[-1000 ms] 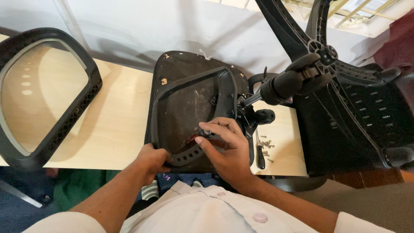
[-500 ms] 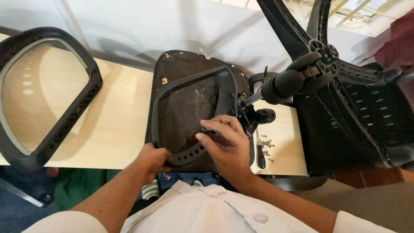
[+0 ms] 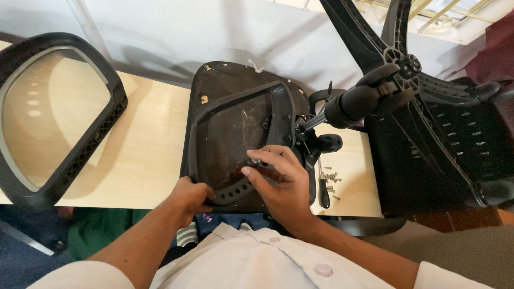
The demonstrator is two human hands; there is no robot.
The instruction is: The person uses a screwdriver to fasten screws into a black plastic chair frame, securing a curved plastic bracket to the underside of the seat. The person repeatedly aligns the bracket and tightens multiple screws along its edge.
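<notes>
Head view: pale wooden counter (image 3: 144,155) against a white wall (image 3: 214,37). Left hand (image 3: 190,197) grips the seat pan (image 3: 241,128) edge; right hand (image 3: 281,182) pinches a small metal part (image 3: 252,161).

A light wooden table (image 3: 144,155) fills the middle. Behind it, at twelve o'clock, a white wall (image 3: 214,32) shows soft grey shadows. At one o'clock, bright light comes through window bars (image 3: 428,13). At four o'clock the floor (image 3: 455,251) is brown and grey.
</notes>
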